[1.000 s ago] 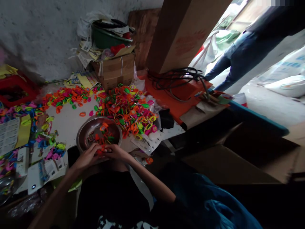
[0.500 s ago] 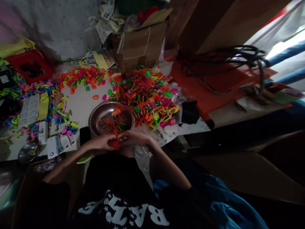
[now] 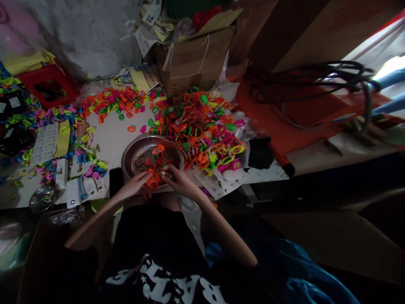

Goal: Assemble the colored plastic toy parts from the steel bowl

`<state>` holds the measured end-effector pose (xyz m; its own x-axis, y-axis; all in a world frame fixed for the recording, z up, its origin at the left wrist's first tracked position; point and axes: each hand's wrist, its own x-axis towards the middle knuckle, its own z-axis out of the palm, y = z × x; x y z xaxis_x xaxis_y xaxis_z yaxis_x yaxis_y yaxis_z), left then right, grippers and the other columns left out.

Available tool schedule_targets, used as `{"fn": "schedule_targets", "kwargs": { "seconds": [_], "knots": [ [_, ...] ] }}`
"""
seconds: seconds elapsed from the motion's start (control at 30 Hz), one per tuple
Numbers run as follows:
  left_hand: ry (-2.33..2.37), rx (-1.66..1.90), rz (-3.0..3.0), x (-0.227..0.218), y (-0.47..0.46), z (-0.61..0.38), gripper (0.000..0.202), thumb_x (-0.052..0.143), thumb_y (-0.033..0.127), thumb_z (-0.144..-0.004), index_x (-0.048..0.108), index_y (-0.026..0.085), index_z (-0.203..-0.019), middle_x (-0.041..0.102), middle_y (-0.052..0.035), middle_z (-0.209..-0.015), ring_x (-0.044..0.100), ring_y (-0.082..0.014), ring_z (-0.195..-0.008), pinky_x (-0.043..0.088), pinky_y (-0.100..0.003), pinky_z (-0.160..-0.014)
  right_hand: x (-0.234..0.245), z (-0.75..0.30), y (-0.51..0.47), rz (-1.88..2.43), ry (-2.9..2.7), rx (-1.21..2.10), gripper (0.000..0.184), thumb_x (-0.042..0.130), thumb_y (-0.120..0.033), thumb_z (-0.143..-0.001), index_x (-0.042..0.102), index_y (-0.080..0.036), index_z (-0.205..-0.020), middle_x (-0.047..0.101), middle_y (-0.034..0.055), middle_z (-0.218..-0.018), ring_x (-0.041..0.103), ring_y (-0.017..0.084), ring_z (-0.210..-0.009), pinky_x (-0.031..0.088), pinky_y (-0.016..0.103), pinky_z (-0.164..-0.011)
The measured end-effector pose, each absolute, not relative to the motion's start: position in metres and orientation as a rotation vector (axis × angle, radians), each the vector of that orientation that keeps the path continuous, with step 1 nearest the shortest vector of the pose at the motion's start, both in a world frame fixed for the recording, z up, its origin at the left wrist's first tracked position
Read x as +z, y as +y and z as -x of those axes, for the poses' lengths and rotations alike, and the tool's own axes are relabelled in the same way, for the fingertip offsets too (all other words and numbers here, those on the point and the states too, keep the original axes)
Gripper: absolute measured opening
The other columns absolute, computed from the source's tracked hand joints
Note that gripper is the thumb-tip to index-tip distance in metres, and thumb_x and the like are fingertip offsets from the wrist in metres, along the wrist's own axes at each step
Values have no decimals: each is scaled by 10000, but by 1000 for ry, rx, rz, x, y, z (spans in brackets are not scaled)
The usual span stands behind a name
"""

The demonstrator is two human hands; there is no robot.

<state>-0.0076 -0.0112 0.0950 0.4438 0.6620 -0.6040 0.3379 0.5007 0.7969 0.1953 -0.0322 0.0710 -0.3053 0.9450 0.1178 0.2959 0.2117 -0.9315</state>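
Observation:
Over the near rim of a steel bowl (image 3: 124,162), my left hand (image 3: 139,184) is closed on an orange plastic toy watch (image 3: 153,180). My right hand (image 3: 177,180) is pinched close beside it, its fingertips at a small pale and dark piece too small to name. Inside the bowl lie small capsule-like pieces (image 3: 139,162) and more orange and green plastic parts (image 3: 158,150). Just behind the bowl on the right rises a big heap of bright toy watches (image 3: 196,126) in orange, green, yellow and pink.
A cardboard box (image 3: 196,55) stands behind the heap. Coiled black cable (image 3: 310,82) lies on an orange surface to the right. On the left are a red plastic container (image 3: 47,86), label sheets (image 3: 46,141), a dark phone (image 3: 116,180) and a small metal dish (image 3: 42,198).
My hands have moved up slightly over the bowl's near edge and apart a little. The orange toy watch shows more fully between them. The whole view has shifted a little.

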Motion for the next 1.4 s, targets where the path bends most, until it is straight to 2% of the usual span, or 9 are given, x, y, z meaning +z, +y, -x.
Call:
{"fn": "schedule_targets", "kwargs": {
  "seconds": [0.1,0.17,0.33,0.5,0.7,0.9,1.03,1.23,1.4],
  "knots": [
    [1166,332,-1387,105,-20,3,302,434,451,-919,472,170,-1023,576,24,-601,616,-145,-502,447,-207,-478,86,-196,-38,1148,-1793,1019,222,492,-331,-915,553,-140,-1009,608,38,-884,565,121,-772,421,222,-703],
    [1190,372,-1634,112,-26,1,279,432,457,-921,474,186,-977,561,44,-594,616,-137,-523,440,-199,-515,97,-197,-41,1119,-1833,960,227,502,-326,-922,580,-150,-1044,629,55,-954,592,135,-867,429,227,-763],
    [1254,328,-1997,127,-34,-2,263,364,403,-966,508,205,-1063,615,28,-702,637,-135,-633,447,-208,-647,108,-195,-46,1139,-1880,889,275,531,-338,-914,563,-165,-1125,648,56,-967,616,139,-877,445,222,-770],
    [1290,246,-2238,133,-34,-4,268,355,362,-979,522,196,-1106,673,-33,-941,672,-191,-846,465,-238,-720,111,-194,-48,1194,-1862,872,255,547,-361,-898,532,-155,-1047,643,46,-905,613,133,-782,440,209,-692],
    [1373,-23,-2412,138,-35,-5,289,326,326,-985,517,202,-1163,664,-57,-1078,682,-210,-852,497,-269,-730,114,-195,-48,1193,-1852,932,229,514,-358,-914,551,-155,-1014,641,35,-863,614,132,-779,426,203,-688],
    [1381,-127,-2425,145,-37,-5,322,318,304,-983,512,204,-1219,645,-98,-1115,681,-231,-801,500,-303,-698,115,-193,-49,1208,-1834,966,248,507,-375,-910,566,-145,-981,635,29,-814,595,124,-732,417,199,-669],
    [1399,-165,-2459,145,-41,-4,322,339,275,-971,522,203,-1226,621,-117,-1158,671,-208,-775,485,-281,-700,118,-193,-51,1219,-1832,1030,266,494,-395,-912,564,-144,-965,632,23,-804,583,117,-713,412,197,-656],
    [1373,-230,-2475,140,-39,-5,346,315,257,-972,516,213,-1249,638,-121,-1107,667,-239,-815,483,-297,-687,114,-193,-48,1222,-1831,1102,263,505,-416,-899,533,-155,-899,582,6,-740,534,110,-666,396,207,-617],
    [1340,-412,-2504,148,-31,-4,434,353,208,-935,443,207,-1359,595,-142,-1217,673,-268,-849,505,-320,-684,115,-187,-46,1210,-1727,1221,189,490,-344,-905,524,-167,-846,565,17,-763,506,119,-682,407,230,-629]
  ]
}}
